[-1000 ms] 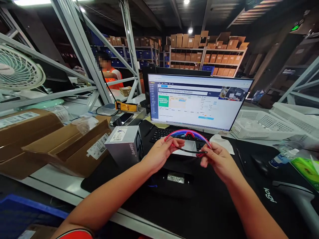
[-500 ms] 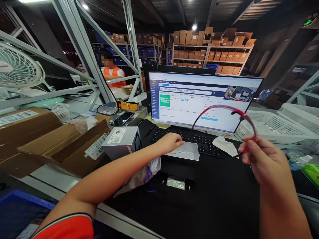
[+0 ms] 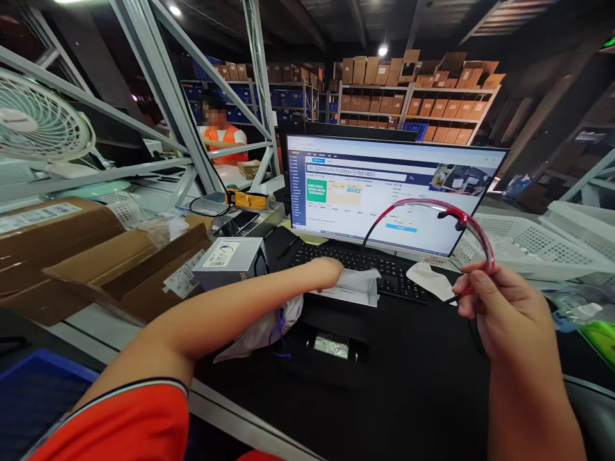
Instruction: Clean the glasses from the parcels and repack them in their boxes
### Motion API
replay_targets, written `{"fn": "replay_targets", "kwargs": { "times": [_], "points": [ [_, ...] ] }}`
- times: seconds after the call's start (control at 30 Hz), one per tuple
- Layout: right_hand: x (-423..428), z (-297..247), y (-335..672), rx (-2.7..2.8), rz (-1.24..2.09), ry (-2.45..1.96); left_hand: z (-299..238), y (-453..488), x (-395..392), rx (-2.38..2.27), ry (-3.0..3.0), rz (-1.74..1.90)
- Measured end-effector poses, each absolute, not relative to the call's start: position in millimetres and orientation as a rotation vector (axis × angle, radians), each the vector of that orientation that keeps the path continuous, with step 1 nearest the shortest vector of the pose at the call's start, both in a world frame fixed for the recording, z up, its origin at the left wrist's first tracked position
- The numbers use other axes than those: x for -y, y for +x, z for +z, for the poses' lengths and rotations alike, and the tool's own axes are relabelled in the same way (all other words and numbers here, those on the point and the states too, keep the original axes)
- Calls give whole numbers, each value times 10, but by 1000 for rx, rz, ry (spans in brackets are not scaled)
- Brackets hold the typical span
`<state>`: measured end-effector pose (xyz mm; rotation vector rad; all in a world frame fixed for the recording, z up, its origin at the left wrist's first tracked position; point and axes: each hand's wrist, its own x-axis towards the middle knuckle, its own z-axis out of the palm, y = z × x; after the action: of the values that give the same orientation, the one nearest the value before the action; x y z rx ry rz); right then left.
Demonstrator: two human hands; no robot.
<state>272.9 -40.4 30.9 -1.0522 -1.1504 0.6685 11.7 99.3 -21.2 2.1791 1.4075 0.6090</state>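
My right hand (image 3: 494, 307) is closed on one temple of a pair of red-framed glasses (image 3: 435, 206) and holds them up in front of the monitor (image 3: 384, 192). My left hand (image 3: 329, 270) reaches forward over the keyboard (image 3: 394, 272) to a small open grey box (image 3: 358, 296). Its fingers are curled on white cloth. A white cloth pouch (image 3: 259, 328) with a blue drawstring hangs under that forearm, over a black case (image 3: 336, 349).
A grey product box (image 3: 228, 259) and brown cartons (image 3: 110, 256) stand at the left, with a fan (image 3: 38, 125) behind them. White mesh trays (image 3: 533, 237) sit at the right. A person in an orange vest (image 3: 221, 134) works beyond the shelf frame.
My left hand let go of the glasses and reached to the grey box. My right hand carried the glasses up and right. The white pouch has appeared under my left forearm.
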Motion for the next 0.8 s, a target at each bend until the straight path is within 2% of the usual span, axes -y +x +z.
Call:
{"fn": "replay_targets", "kwargs": {
  "times": [0.13, 0.27, 0.4, 0.5, 0.57, 0.8],
  "points": [
    [404, 320, 2727, 1055, 638, -1045, -31, -234, -648, -1432, 2408, 595],
    [402, 299, 2665, 1035, 641, -1020, -82, -556, -202, -1270, 2598, 674],
    [444, 268, 2483, 1057, 743, -974, -255, -739, 144, -862, 2731, 1143],
    [515, 228, 2322, 1058, 829, -927, -363, -711, 353, -849, 2492, 1632],
    [564, 188, 2240, 1089, 879, -910, -414, -624, 453, -997, 2202, 1783],
    [689, 105, 2143, 1181, 945, -946, -430, -420, 497, -919, 1315, 1751]
  ]
}}
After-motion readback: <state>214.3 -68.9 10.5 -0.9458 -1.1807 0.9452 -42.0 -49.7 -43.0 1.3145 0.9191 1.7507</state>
